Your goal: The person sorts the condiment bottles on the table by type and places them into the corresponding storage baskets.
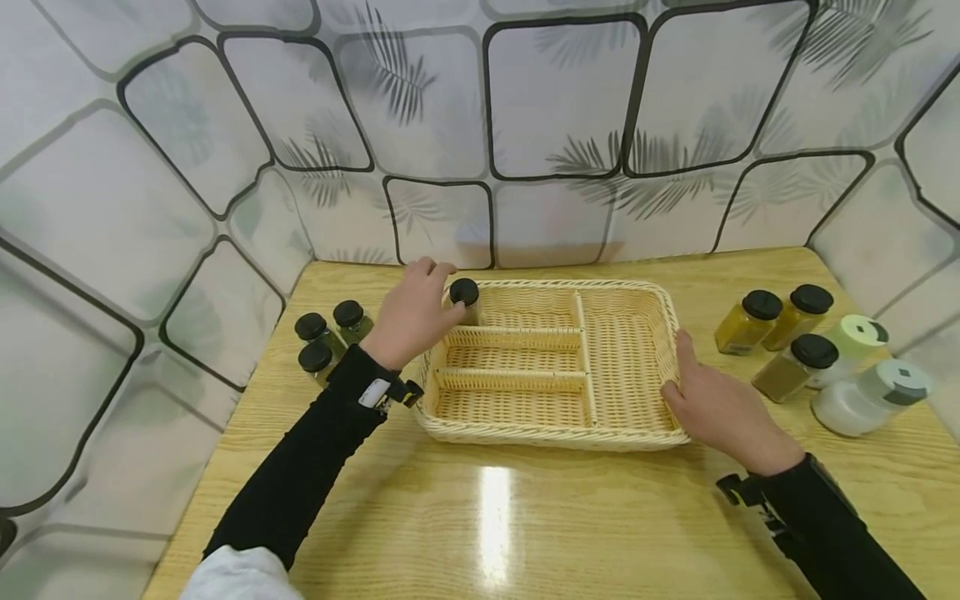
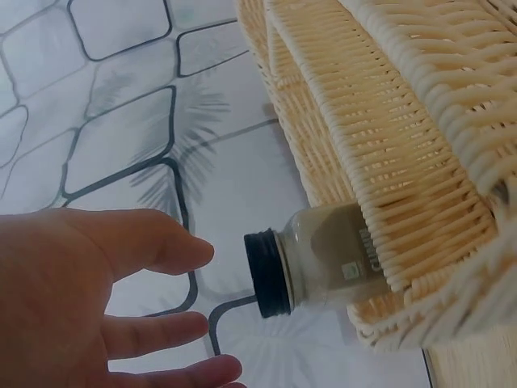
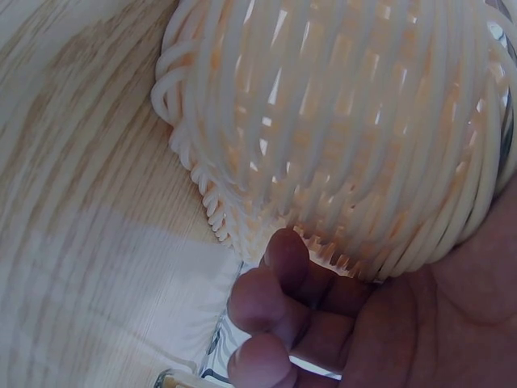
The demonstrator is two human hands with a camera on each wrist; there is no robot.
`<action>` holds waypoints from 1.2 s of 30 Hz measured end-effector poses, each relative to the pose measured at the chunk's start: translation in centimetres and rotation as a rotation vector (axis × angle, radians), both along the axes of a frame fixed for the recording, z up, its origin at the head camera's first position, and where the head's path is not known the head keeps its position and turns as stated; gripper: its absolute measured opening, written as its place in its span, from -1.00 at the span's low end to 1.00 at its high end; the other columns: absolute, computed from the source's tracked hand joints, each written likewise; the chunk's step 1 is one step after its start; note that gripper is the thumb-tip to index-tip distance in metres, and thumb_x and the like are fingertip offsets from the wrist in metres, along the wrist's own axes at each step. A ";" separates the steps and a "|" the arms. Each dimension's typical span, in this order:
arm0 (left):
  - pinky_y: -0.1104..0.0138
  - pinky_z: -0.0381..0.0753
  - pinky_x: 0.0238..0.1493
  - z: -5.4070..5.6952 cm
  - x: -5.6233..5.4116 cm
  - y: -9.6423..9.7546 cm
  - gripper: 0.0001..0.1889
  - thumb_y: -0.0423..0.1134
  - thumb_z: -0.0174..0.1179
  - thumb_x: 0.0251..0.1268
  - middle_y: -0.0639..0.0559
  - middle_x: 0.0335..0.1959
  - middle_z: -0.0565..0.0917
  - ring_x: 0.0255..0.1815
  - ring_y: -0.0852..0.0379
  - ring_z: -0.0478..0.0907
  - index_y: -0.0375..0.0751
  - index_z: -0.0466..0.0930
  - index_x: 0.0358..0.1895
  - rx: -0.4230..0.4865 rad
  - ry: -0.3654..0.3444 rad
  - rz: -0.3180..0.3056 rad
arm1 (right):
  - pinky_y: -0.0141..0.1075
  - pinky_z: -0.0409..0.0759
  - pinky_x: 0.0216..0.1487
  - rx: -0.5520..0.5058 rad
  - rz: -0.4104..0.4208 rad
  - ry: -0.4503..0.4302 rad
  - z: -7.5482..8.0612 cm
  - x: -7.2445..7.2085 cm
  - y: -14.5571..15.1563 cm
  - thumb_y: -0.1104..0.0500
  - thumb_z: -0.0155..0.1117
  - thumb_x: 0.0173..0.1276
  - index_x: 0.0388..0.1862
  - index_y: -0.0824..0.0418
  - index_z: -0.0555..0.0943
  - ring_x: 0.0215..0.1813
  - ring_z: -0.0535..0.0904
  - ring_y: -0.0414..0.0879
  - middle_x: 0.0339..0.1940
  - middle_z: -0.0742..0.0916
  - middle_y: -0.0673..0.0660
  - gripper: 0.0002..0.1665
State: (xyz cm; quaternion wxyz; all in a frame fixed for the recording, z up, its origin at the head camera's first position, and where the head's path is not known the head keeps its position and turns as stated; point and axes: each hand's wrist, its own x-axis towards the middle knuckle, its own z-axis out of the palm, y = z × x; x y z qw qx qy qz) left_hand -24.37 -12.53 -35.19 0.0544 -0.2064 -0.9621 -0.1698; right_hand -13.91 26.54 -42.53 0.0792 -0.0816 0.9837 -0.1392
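Observation:
A wicker basket [image 1: 525,435] with a long compartment on its right and several smaller ones on its left sits on the table. In its back left compartment stands a clear spice jar [image 2: 327,250] with a black lid, its contents brownish. My left hand [image 1: 420,315] is beside this jar; the left wrist view shows a gap between the spread fingers [image 2: 166,327] and the lid. At the basket's right end my right hand [image 1: 723,408] holds the side. Its curled fingers [image 3: 258,299] lie against the outer wicker in the right wrist view.
Several black-lidded spice jars [image 1: 348,317] stand left of the basket, near my left forearm. To the right are jars with yellow contents [image 1: 742,323], a brown one [image 1: 795,368], a green-lidded jar [image 1: 851,346] and a white jar [image 1: 870,400]. A patterned curtain [image 1: 555,100] surrounds the wooden table [image 1: 420,517].

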 end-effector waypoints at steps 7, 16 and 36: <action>0.09 0.59 -0.29 0.3 1.6 -1.7 -0.47 -0.01 0.16 0.42 -0.19 0.15 0.52 0.05 -0.13 0.51 -0.19 0.47 0.34 -0.019 0.088 0.057 | -0.30 0.08 -0.66 -0.002 0.008 0.021 0.0 0.0 0.0 0.06 -0.20 0.58 0.60 0.47 -0.35 -0.74 0.20 -0.16 -0.78 0.41 0.00 -0.09; 0.07 0.60 -0.26 0.0 4.6 -3.9 -0.57 -0.05 0.21 0.40 -0.17 0.08 0.59 0.02 -0.14 0.54 -0.19 0.58 0.22 0.009 0.199 0.105 | -0.29 0.14 -0.67 0.005 -0.001 -0.015 -0.2 0.0 -0.1 0.05 -0.21 0.57 0.60 0.46 -0.40 -0.73 0.25 -0.14 -0.75 0.42 0.01 -0.07; -0.05 0.54 0.00 -1.6 7.1 -9.6 -0.63 -0.14 0.17 0.44 -0.29 0.05 0.59 0.08 -0.26 0.51 -0.34 0.61 0.14 0.047 0.254 0.308 | -0.31 0.08 -0.66 -0.009 0.007 -0.007 -0.1 0.0 0.1 0.04 -0.23 0.58 0.60 0.45 -0.42 -0.74 0.18 -0.17 -0.78 0.40 0.00 -0.07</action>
